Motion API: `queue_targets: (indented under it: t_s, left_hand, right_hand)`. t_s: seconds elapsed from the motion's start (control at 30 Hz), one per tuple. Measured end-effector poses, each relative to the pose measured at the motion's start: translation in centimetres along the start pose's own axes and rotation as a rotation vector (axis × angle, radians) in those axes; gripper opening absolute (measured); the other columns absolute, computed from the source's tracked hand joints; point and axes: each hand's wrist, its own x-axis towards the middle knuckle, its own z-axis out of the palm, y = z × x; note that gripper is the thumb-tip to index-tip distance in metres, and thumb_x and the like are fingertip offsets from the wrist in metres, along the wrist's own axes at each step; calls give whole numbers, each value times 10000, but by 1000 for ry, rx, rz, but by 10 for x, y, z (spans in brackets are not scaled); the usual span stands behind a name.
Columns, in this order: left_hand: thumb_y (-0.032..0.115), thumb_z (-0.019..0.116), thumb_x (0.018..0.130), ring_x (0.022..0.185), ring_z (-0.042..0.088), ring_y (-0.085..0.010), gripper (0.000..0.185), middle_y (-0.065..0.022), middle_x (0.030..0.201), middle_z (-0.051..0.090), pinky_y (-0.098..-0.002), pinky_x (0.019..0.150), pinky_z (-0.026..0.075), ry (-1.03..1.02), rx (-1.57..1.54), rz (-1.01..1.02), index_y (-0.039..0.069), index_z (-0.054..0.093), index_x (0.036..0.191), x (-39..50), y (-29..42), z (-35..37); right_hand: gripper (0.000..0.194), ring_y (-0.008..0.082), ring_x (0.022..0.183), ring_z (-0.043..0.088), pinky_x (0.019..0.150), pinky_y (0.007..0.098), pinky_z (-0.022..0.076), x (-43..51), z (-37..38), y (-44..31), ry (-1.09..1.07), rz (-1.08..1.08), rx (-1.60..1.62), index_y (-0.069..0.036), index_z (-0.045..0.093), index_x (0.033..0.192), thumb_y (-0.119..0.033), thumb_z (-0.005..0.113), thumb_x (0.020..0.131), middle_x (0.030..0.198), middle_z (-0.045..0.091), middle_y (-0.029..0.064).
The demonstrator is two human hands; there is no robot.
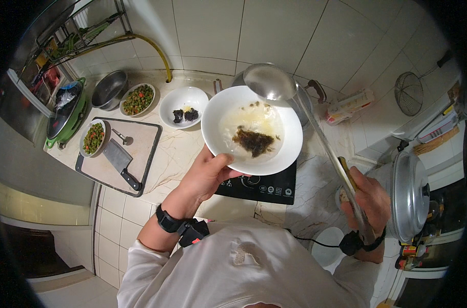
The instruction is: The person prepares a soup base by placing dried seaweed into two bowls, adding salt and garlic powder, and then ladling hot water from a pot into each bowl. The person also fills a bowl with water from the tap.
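My left hand (pixel 208 173) grips the near rim of a white bowl (pixel 291 150), thumb on top. Inside it, a dark clump resembling seaweed (pixel 253 141) sits in pale, cloudy liquid. A metal ladle (pixel 270 81) is in my right hand (pixel 368 198), its scoop over the bowl's far rim. Along the ladle's handle runs a yellowish strip (pixel 347 173) that I cannot identify. Behind and below the bowl, a metal pot (pixel 303 102) is mostly hidden. A black induction cooker (pixel 272 188) shows under the bowl. Left of it stands a second white bowl (pixel 168 102) with dark clumps inside.
A cleaver (pixel 118 157) and a dish of chopped green vegetables (pixel 93 137) lie on the cutting board (pixel 145 142). Behind are another vegetable dish (pixel 138 99), a metal basin (pixel 110 90) and a green lidded pan (pixel 66 115). A lidded aluminium pot (pixel 410 196) stands right.
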Motion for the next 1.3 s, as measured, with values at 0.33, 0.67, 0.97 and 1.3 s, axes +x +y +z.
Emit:
queue_targets:
  t_s: [0.33,0.67,0.97,1.3]
  left_hand:
    - [73,470,827,949,603,-229,432,-154,1121,534,-311,790,542,55,17,-16,-41,371,1232,-12,5,-3]
    - [65,469,810,948,598,-218,453,-141,1131,531,-317,773,535,146,-2,-5,-26,370,1242,-30,7,-9]
    - [100,484,813,956,596,-221,458,-141,1127,538,-332,784,532,155,16,10,-34,377,1237,-34,6,-16]
    - [79,459,827,968,595,-239,463,-172,1152,517,-327,814,532,94,6,5,-57,338,1253,-25,5,-13]
  right_hand:
    - [248,242,892,636,740,317,507,12,77,89,155,398,124,-9,563,1017,-83,645,795,1028,628,166]
    - [193,171,711,636,609,270,502,9,161,145,174,737,542,16,566,944,-133,621,834,810,632,109]
    - [234,160,620,624,522,228,511,13,141,162,420,1025,794,55,567,915,-163,616,845,767,611,124]
    - [263,153,615,633,531,218,527,59,67,158,491,814,706,60,574,933,-180,627,838,742,622,131]
